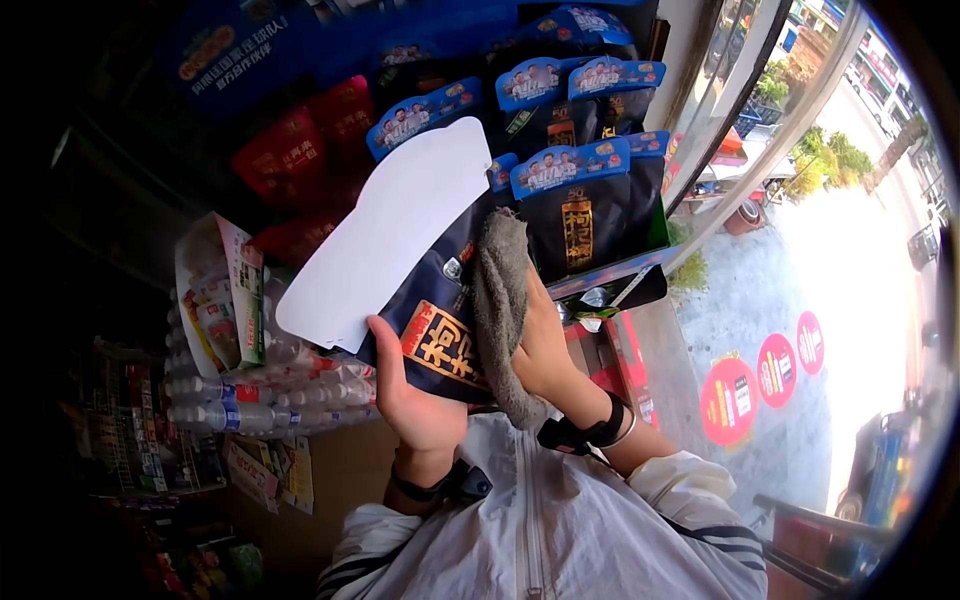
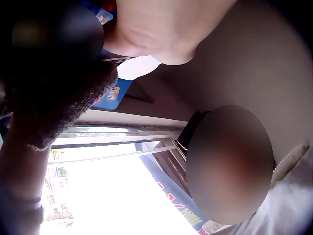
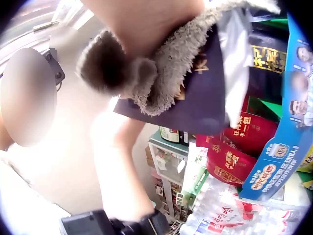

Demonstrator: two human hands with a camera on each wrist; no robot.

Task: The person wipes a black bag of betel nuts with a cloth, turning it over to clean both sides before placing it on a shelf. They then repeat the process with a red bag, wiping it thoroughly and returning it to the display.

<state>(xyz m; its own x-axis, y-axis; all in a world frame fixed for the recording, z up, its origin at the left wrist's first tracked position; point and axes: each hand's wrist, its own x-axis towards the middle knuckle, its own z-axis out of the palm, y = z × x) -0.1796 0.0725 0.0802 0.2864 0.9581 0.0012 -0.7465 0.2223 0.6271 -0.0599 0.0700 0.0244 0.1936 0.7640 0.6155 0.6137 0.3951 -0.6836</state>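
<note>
In the head view my left hand (image 1: pixel 422 412) grips a dark pouch (image 1: pixel 432 325) with gold lettering by its lower left side, thumb over the front. A white header card (image 1: pixel 390 235) with a wavy outline lies across the upper part of this pouch, its blank side up. My right hand (image 1: pixel 543 335) holds a grey terry cloth (image 1: pixel 502 305) against the pouch's right side. The right wrist view shows the bunched cloth (image 3: pixel 168 73) lying over the dark pouch (image 3: pixel 208 105). Part of my right fingers is hidden behind the cloth.
Beyond my hands stands a blue display rack with dark pouches (image 1: pixel 575 215) under blue header cards and red pouches (image 1: pixel 280 155). Shrink-wrapped water bottles (image 1: pixel 240 410) are stacked at the left. A glass door frame (image 1: pixel 770 110) and bright pavement (image 1: pixel 745 310) lie to the right.
</note>
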